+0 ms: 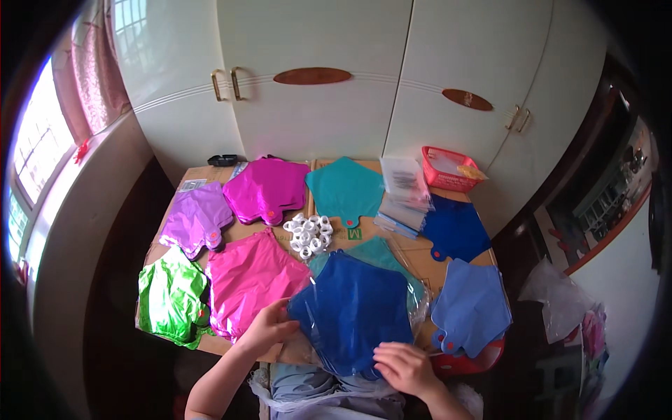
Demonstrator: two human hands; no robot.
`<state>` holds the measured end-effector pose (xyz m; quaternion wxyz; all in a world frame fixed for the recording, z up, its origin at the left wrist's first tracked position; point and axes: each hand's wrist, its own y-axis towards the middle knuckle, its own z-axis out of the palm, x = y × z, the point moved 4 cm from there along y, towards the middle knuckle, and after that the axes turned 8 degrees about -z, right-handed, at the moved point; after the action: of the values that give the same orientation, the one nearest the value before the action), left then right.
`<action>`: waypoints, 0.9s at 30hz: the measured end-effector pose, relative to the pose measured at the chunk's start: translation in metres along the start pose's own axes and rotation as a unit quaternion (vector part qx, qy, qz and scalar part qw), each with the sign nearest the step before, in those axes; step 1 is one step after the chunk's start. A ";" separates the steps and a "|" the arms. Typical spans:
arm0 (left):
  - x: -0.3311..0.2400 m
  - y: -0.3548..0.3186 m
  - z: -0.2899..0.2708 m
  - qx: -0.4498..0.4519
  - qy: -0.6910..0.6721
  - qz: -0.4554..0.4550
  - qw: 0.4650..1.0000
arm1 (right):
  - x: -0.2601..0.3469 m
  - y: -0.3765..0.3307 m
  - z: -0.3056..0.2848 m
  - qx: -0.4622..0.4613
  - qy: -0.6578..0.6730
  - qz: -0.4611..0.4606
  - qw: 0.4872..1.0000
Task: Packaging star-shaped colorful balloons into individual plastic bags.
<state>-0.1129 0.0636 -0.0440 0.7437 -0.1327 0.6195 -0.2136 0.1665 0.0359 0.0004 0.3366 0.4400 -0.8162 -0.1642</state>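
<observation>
A flat, dark blue star-shaped foil balloon (357, 308) lies in front of me, with clear plastic film showing around its edges. My left hand (271, 327) pinches its left edge between thumb and fingers. At the lower right, my right hand (404, 365) has its fingers bent together over the balloon's tail end, which they partly hide. Beneath it, a teal star balloon (381, 253) in clear film sticks out at the top and right. Beyond sits a pile of small white ribbon rolls (308, 234).
Flat foil balloons lie around the cardboard-covered table (413, 248): green (171, 294), pink (252, 280), lilac (196, 217), magenta (266, 189), teal (346, 187), blue (458, 229) and light blue (472, 304). Clear bags (404, 183) stand near a red basket (448, 171). White cabinets (315, 119) rise behind.
</observation>
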 end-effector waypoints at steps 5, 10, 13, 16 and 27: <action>-0.014 0.006 0.000 -0.047 0.125 -0.035 0.990 | -0.027 -0.035 -0.020 -0.129 0.049 0.222 0.965; -0.015 0.014 -0.008 -0.066 0.195 -0.010 0.979 | -0.025 -0.053 -0.017 -0.069 0.094 0.254 0.960; -0.010 0.023 -0.014 -0.062 0.192 0.018 0.979 | -0.022 -0.050 -0.017 -0.031 0.006 0.136 0.990; -0.022 0.028 -0.010 -0.057 0.209 0.022 0.976 | -0.018 -0.052 -0.009 0.053 -0.066 0.085 0.993; -0.029 0.026 -0.013 -0.041 0.197 0.011 0.980 | -0.013 -0.036 0.027 0.122 -0.113 -0.039 0.985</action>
<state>-0.1253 0.1009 -0.0338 0.6034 -0.1117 0.7635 -0.2013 0.1742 0.0264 -0.0448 0.1794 0.4878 -0.8451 -0.1250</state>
